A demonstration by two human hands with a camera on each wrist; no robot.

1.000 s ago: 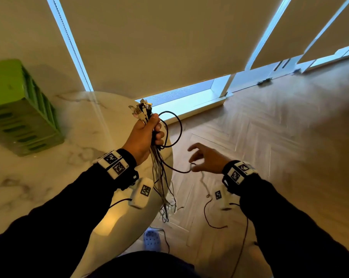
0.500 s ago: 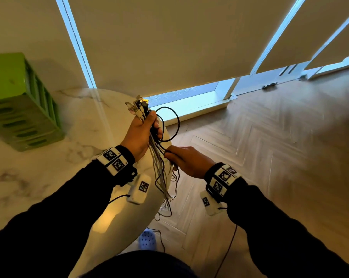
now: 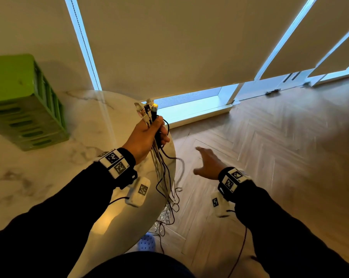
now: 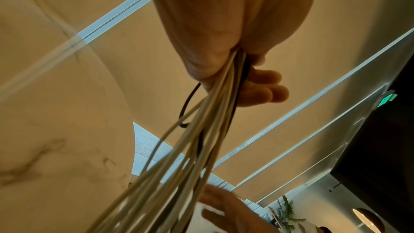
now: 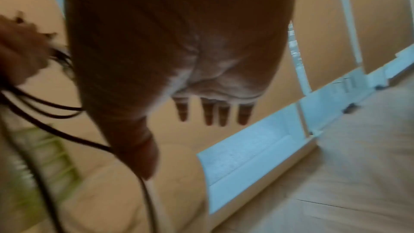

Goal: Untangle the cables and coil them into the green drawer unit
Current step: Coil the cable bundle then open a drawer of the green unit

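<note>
My left hand grips a bundle of white and black cables just below their plugs, above the edge of the round marble table. The strands hang down past the table edge toward the floor. In the left wrist view the cables fan out from my curled fingers. My right hand is spread open to the right of the bundle, fingers straight, with a black cable running by the thumb. The green drawer unit stands at the table's far left.
Herringbone wood floor spreads to the right. Beige roller blinds cover the windows behind the table. A blue perforated shoe shows on the floor below the table edge, near the cable ends.
My right hand held the strands just under the left hand half a second ago; it has now let go and swung out to the right, open. The left hand keeps its grip.
</note>
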